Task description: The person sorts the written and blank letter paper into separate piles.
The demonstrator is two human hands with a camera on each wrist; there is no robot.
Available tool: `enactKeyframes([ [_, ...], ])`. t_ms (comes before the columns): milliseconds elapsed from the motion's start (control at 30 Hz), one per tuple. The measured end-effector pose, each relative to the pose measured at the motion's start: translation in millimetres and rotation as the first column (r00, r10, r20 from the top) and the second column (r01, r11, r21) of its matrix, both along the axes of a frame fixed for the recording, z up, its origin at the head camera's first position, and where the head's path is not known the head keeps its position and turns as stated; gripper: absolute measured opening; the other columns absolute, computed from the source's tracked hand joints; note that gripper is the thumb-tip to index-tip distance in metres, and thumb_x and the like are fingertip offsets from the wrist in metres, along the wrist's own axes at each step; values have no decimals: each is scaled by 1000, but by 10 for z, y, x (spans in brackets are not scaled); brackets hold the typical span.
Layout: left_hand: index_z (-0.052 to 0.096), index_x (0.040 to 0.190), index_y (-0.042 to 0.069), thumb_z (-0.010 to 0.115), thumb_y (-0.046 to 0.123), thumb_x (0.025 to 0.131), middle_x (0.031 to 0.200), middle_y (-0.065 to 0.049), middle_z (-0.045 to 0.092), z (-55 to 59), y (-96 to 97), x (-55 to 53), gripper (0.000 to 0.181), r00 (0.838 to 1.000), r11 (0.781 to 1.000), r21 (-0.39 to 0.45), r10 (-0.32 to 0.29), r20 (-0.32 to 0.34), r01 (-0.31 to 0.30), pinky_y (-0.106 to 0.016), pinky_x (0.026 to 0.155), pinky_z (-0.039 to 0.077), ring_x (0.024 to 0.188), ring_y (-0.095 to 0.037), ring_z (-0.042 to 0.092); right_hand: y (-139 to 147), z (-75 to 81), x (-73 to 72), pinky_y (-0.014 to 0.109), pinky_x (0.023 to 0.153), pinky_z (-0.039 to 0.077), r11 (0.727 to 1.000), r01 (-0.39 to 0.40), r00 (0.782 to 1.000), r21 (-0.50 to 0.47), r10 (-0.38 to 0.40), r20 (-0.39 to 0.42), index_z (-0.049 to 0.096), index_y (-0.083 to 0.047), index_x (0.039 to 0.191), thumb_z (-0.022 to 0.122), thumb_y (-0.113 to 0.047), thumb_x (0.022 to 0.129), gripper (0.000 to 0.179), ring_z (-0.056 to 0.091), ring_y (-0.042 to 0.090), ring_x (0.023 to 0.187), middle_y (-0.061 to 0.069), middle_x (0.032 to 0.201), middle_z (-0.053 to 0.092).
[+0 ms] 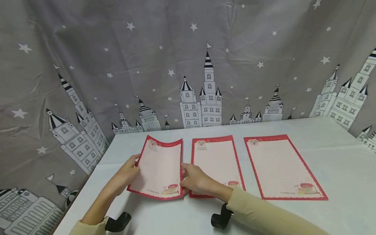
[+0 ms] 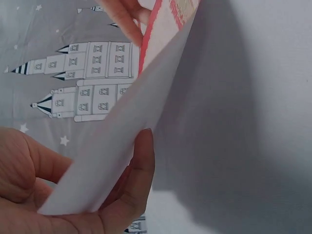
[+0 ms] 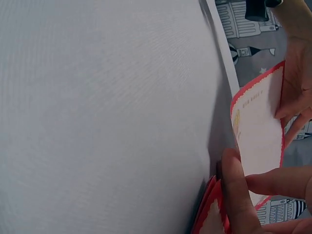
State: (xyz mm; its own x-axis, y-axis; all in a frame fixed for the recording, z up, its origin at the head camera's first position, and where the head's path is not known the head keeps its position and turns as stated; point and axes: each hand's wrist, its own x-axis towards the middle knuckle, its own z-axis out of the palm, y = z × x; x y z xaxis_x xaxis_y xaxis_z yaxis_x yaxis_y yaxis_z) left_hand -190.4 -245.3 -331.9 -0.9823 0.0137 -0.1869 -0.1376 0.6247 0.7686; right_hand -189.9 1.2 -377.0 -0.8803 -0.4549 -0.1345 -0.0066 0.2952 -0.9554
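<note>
A red-bordered sheet of letter paper [image 1: 160, 166] is held up off the table, bowed between both hands. My left hand [image 1: 127, 174] grips its left edge; in the left wrist view the fingers [image 2: 141, 165] lie behind the plain white back of the sheet [image 2: 117, 131]. On the other side my right hand [image 1: 195, 179] pinches the right edge between thumb and fingers, as the right wrist view shows at the sheet [image 3: 261, 129]. Two similar sheets lie flat to the right: the middle sheet [image 1: 215, 160], partly covered by my right hand, and the far right sheet [image 1: 282, 166].
The white table [image 1: 343, 163] runs under all the sheets. Behind it hangs a grey curtain [image 1: 164, 39] printed with castles and stars. A black wrist camera [image 1: 118, 222] sits at the left wrist, another black camera [image 1: 221, 218] at the right.
</note>
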Motion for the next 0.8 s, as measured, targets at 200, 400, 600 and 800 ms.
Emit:
enactKeyframes([
  [200, 14, 156, -19, 34, -6, 89, 149, -44, 30, -39, -73, 6, 70, 1000, 999, -39, 20, 15, -19, -66, 108, 36, 131, -53, 39, -24, -35, -24, 20, 50, 42, 999, -30, 999, 44, 31, -11, 36, 12, 154, 70, 9, 91, 71, 65, 18, 54, 16, 108, 58],
  [400, 18, 154, -21, 37, -7, 90, 148, -45, 32, -131, -98, -43, 69, 999, 997, -80, 17, 38, -14, -66, 110, 36, 130, -53, 40, -37, 14, -18, 21, 52, 45, 989, -48, 997, 137, 55, -46, 56, 5, 97, 72, 5, 91, 17, 68, 22, 54, 19, 94, 67],
  [600, 21, 151, -25, 42, -7, 89, 145, -46, 36, -217, -107, -68, 68, 998, 989, -146, 23, 59, -14, -64, 108, 40, 124, -52, 45, -50, 58, -12, 23, 57, 53, 981, -49, 999, 188, 47, 12, 54, 1, 93, 73, 5, 91, 20, 71, 26, 55, 16, 70, 65],
  [800, 27, 149, -26, 48, -7, 89, 143, -46, 40, -256, -110, -93, 66, 997, 981, -195, 34, 65, -21, -63, 107, 42, 122, -51, 48, -72, 55, -31, 22, 52, 51, 968, -49, 998, 245, 55, -19, 53, 2, 94, 71, 8, 91, 19, 71, 27, 53, 18, 70, 63],
])
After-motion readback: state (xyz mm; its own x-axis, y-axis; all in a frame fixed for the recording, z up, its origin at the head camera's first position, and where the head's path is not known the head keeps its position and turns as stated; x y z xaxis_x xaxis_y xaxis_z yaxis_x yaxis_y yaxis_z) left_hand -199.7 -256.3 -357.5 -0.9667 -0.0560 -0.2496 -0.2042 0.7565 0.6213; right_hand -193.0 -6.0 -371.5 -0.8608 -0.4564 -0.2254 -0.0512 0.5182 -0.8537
